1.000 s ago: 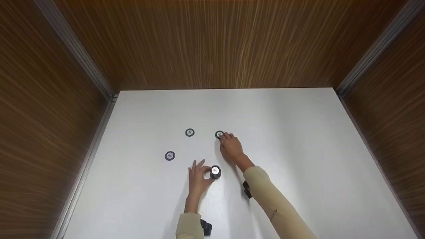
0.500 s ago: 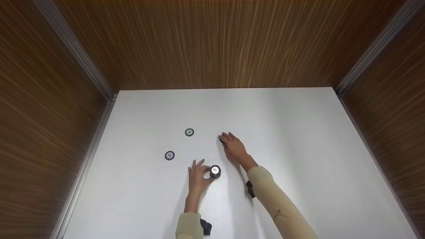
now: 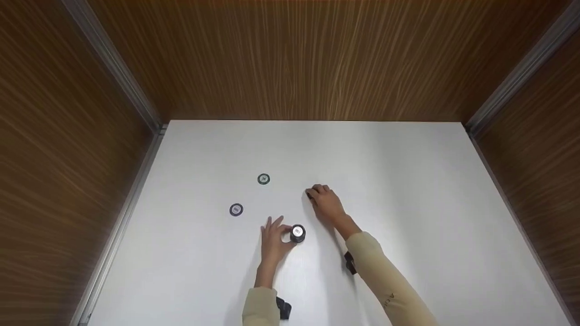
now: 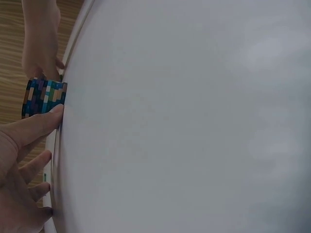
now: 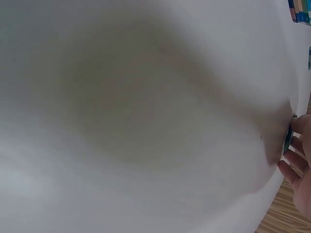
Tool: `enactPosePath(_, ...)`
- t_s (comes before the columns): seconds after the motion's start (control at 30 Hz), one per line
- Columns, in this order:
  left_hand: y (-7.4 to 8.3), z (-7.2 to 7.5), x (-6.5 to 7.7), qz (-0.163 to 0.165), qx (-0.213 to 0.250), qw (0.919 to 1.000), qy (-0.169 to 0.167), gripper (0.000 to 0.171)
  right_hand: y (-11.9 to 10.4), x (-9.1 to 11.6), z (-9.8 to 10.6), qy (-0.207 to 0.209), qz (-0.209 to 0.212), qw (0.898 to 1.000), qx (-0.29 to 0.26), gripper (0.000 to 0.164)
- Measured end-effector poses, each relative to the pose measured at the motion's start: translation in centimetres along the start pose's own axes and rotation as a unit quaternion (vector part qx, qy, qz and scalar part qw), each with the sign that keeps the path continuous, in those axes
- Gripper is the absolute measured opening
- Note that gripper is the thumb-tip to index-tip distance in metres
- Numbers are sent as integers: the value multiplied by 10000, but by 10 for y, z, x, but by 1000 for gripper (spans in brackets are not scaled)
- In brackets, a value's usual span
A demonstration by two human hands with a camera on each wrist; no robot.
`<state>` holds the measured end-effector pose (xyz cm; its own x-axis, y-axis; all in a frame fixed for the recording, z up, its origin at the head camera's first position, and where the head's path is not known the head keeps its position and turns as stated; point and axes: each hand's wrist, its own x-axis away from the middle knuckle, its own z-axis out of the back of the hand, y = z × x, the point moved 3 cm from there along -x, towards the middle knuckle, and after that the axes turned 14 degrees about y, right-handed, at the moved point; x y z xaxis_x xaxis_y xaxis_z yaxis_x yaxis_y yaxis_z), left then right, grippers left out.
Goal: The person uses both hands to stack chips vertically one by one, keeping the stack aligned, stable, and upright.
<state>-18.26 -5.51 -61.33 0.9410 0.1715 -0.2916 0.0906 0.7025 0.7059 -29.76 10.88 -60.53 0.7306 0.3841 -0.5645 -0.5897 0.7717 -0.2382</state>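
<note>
A stack of poker chips (image 3: 297, 231) stands on the white table, and its side shows many colored stripes in the left wrist view. My left hand (image 3: 273, 242) holds this stack between thumb and index finger, its other fingers spread. Farther off and to the right, my right hand (image 3: 327, 203) pinches a single dark poker chip (image 5: 288, 138), tilted up on its edge close to the tabletop. In the head view the fingers hide most of that chip.
A green-rimmed chip (image 3: 263, 179) and a dark blue-rimmed chip (image 3: 236, 209) lie flat on the white table (image 3: 408, 181), left of the hands. Wood-grain panels (image 3: 290, 59) rise at the table's back and sides.
My right hand has taken hold of the chip that lay flat under its fingertips, lifting its edge and drawing it slightly right and nearer. The left hand stays on the stack.
</note>
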Motion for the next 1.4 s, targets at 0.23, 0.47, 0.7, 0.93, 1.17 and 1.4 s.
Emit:
enactPosePath(0.23, 1, -5, 1, -124, -76, 9998, -95, 37, 4, 10, 7, 13, -134, 9995, -281, 24)
enactPosePath(0.47, 4, -2, 0, -122, -355, 9980, -507, 45, -1, 11, 18, -272, -391, 9976, -504, 27)
enactPosePath(0.7, 4, -3, 1, -274, -364, 9987, -248, 40, -15, 12, 33, -292, -178, 9964, -772, 26)
enactPosePath(0.93, 5, -4, 0, -281, -292, 9990, -186, 41, -33, 16, 47, -593, -253, 9918, -1107, 28)
enactPosePath(1.17, 5, -5, 0, -336, -330, 9987, -177, 40, -51, 20, 56, -699, 17, 9914, -1106, 26)
enactPosePath(1.4, 5, -5, 1, -315, -185, 9992, -154, 37, -61, 24, 59, -801, 158, 9895, -1194, 20)
